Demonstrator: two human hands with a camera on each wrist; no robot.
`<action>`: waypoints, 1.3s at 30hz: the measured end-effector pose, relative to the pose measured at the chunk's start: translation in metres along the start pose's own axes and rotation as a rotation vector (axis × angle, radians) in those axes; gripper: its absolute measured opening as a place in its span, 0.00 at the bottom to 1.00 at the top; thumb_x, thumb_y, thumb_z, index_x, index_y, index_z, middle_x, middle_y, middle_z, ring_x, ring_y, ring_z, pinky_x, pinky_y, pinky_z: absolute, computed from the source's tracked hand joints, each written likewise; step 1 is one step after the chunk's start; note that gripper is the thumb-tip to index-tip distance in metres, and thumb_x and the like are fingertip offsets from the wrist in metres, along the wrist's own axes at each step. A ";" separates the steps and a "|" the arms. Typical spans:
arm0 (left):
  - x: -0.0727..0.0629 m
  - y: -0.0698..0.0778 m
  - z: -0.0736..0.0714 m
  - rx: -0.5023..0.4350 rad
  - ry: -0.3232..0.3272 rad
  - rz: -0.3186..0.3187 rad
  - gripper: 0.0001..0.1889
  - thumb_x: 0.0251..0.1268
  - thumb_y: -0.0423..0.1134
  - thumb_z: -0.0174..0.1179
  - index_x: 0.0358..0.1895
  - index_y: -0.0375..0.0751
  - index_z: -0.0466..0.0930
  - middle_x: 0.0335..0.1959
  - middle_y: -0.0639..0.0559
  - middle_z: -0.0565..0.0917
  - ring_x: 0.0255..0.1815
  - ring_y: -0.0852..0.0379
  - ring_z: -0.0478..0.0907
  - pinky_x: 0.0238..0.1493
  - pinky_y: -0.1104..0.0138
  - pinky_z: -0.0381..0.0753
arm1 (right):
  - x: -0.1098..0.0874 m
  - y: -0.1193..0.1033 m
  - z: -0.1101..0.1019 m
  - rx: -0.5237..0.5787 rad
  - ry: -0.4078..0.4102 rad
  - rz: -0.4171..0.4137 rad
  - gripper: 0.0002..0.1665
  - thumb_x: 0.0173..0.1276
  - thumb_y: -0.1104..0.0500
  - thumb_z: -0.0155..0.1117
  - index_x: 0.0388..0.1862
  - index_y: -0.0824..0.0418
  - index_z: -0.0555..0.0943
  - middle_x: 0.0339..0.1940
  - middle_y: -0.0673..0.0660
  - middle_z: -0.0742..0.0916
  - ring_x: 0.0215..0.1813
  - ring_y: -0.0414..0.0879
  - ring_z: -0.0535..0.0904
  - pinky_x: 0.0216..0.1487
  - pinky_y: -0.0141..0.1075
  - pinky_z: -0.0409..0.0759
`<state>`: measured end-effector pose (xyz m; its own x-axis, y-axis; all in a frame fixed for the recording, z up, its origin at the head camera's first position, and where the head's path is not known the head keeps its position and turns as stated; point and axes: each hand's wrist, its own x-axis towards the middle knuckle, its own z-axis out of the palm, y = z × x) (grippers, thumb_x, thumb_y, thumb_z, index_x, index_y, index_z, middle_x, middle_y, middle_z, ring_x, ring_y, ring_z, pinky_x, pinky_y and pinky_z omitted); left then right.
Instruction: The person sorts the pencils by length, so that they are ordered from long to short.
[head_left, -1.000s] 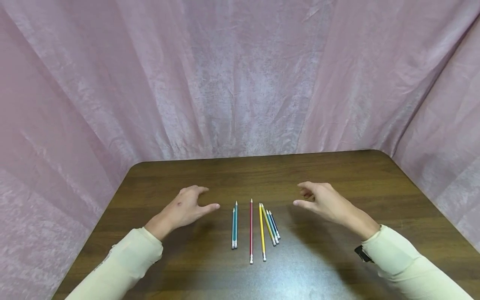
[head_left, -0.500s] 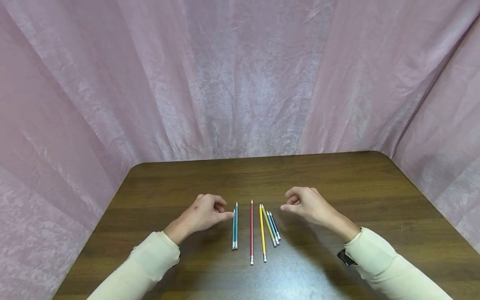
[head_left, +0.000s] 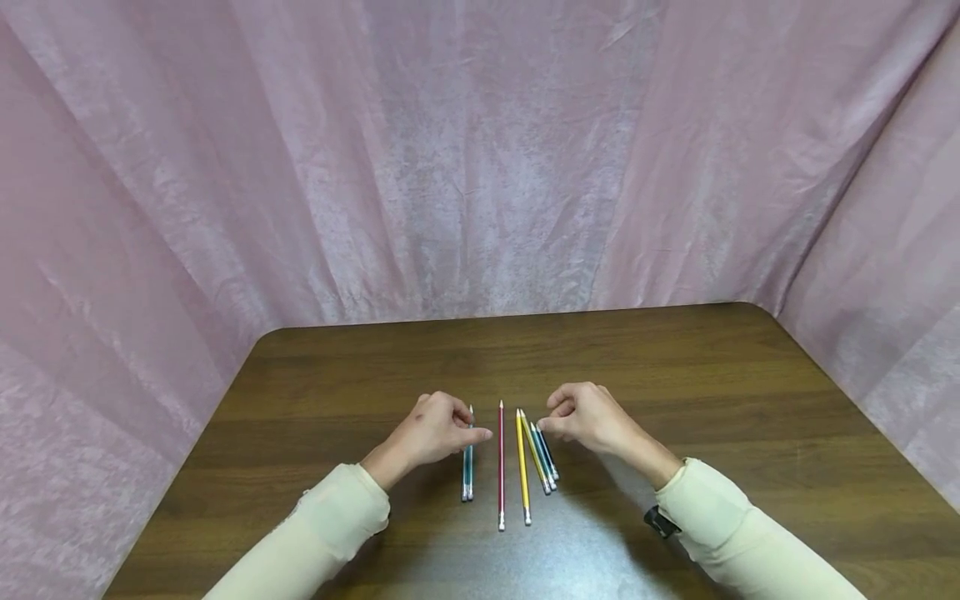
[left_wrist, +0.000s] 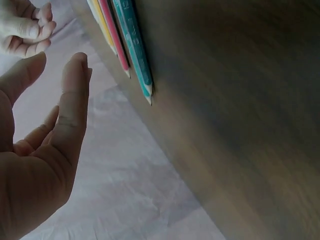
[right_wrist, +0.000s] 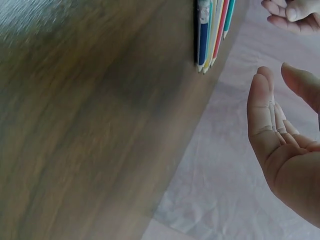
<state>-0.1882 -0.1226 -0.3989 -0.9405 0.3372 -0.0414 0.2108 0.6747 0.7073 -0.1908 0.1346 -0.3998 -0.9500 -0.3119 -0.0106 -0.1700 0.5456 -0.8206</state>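
Both hands (head_left: 438, 429) (head_left: 592, 419) near pencils (head_left: 502, 467), fingers (left_wrist: 73, 105) parted, apparently holding nothing; far table edge (head_left: 517, 320) well beyond

Red pencil (head_left: 502, 468) lying between teal pair (head_left: 470, 473) and yellow pencils (head_left: 523, 468).

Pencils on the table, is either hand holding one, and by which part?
Nothing is held: in the wrist views, the left hand and right hand are both empty; the pencils lie on the table.
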 end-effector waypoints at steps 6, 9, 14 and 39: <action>0.006 0.004 0.010 0.003 -0.028 -0.054 0.12 0.57 0.42 0.74 0.29 0.37 0.84 0.13 0.57 0.81 0.17 0.62 0.80 0.22 0.70 0.80 | 0.004 0.002 0.009 0.017 -0.001 0.058 0.13 0.60 0.65 0.75 0.37 0.72 0.80 0.25 0.55 0.87 0.25 0.50 0.85 0.29 0.43 0.87; 0.008 0.006 0.014 0.018 -0.033 -0.077 0.12 0.58 0.41 0.74 0.26 0.38 0.83 0.11 0.55 0.80 0.14 0.61 0.79 0.20 0.70 0.80 | 0.006 0.003 0.015 0.028 -0.021 0.071 0.11 0.60 0.66 0.74 0.36 0.71 0.81 0.23 0.55 0.87 0.23 0.47 0.84 0.28 0.42 0.87; 0.013 0.008 0.022 0.002 -0.041 -0.085 0.12 0.57 0.38 0.73 0.21 0.38 0.82 0.10 0.53 0.80 0.11 0.61 0.79 0.16 0.70 0.81 | 0.009 0.003 0.024 0.061 -0.029 0.102 0.09 0.59 0.68 0.74 0.33 0.71 0.81 0.21 0.55 0.87 0.22 0.46 0.84 0.27 0.39 0.87; 0.028 0.011 0.045 0.057 -0.113 -0.239 0.13 0.57 0.32 0.71 0.16 0.37 0.81 0.09 0.51 0.80 0.10 0.60 0.79 0.15 0.70 0.81 | 0.020 -0.009 0.054 -0.170 -0.061 0.216 0.12 0.55 0.69 0.75 0.16 0.63 0.82 0.11 0.54 0.84 0.15 0.43 0.83 0.19 0.31 0.82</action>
<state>-0.2001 -0.0765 -0.4239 -0.9303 0.2328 -0.2833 0.0039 0.7789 0.6271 -0.1940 0.0817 -0.4234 -0.9525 -0.2171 -0.2134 -0.0114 0.7259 -0.6877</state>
